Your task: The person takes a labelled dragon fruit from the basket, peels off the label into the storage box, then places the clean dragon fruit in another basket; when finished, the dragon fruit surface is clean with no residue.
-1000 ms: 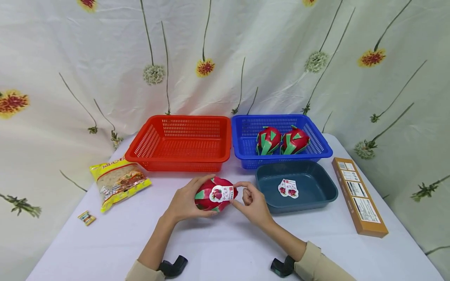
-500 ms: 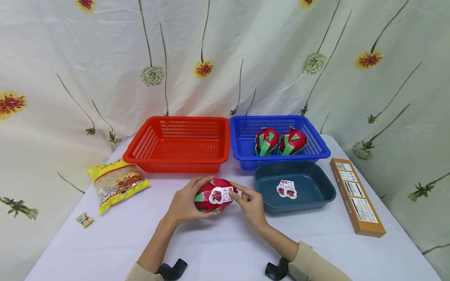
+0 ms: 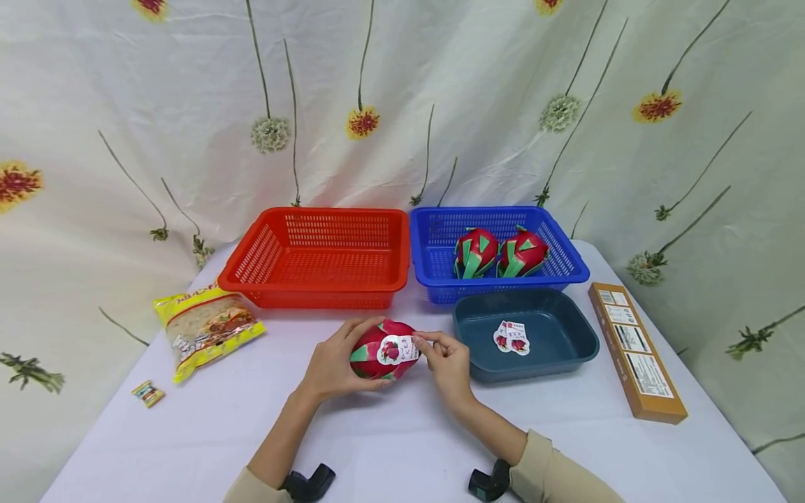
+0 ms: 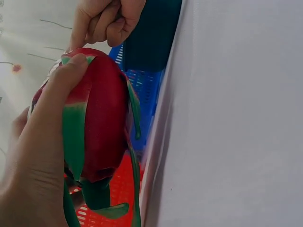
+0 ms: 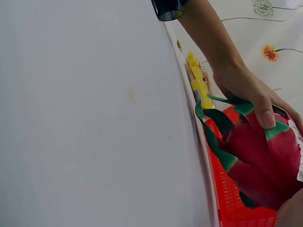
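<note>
My left hand point(image 3: 333, 360) grips a red dragon fruit point(image 3: 367, 355) with green scales from its left side, above the white table. In the left wrist view, the thumb lies along the fruit point(image 4: 104, 118). A white sticker point(image 3: 397, 349) with a dragon fruit picture lies on its upper face. The fingertips of my right hand point(image 3: 449, 363) come together at the right end of that sticker, touching it, and the other fingers are curled. The right fingertips are mostly outside the right wrist view, where the fruit point(image 5: 260, 161) shows green tails.
Behind the hands stand a red basket point(image 3: 327, 293) and a blue basket point(image 3: 428, 269) with two dragon fruits point(image 3: 476, 253). A dark teal tray point(image 3: 566, 353) holds loose stickers point(image 3: 512, 337). A long brown box point(image 3: 638, 353) lies right; a yellow food bag point(image 3: 207, 325) and small packet point(image 3: 148, 393) lie left.
My right thumb and forefinger, spread at the fruit's end a second ago, have drawn together at the sticker's right end. My left hand keeps its grip on the dragon fruit.
</note>
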A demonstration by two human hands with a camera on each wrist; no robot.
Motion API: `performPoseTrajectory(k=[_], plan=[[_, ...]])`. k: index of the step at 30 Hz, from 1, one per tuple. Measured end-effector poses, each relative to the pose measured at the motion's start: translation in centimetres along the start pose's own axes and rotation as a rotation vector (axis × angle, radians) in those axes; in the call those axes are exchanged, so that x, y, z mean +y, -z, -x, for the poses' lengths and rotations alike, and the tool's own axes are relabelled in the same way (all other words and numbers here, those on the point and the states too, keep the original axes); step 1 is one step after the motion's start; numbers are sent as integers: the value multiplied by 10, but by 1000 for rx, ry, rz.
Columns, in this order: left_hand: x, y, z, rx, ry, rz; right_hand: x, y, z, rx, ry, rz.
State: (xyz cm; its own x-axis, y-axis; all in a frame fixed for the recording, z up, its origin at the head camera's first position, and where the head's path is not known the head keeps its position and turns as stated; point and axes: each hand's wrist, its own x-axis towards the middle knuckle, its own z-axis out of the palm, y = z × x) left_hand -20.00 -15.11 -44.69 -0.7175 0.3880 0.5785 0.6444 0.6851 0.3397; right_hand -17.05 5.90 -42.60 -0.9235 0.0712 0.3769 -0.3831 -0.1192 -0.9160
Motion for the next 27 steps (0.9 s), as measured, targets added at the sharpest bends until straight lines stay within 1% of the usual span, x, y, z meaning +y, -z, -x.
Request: performPoseTrajectory(k=[6, 10, 14, 17, 21, 24, 27], plan=[[-5, -4, 0, -27, 64, -16, -3, 3, 0, -23, -36, 18], [-7, -6, -1, -50, 77, -12, -7, 6, 2, -46, -48, 35], [-7, -7, -2, -72, 85, -15, -9, 9, 3, -64, -39, 52], [-7, -7, -2, -79, 77, -26, -11, 10, 5, -73, -22, 87], [-7, -8, -2, -85, 56, -66, -15, 10, 7, -76, 5, 126], [-8, -10, -2, -95, 44, -101, -17, 10, 9, -79, 14, 122], [-8, -11, -2, -109, 40, -106, -19, 11, 11, -87, 24, 117]])
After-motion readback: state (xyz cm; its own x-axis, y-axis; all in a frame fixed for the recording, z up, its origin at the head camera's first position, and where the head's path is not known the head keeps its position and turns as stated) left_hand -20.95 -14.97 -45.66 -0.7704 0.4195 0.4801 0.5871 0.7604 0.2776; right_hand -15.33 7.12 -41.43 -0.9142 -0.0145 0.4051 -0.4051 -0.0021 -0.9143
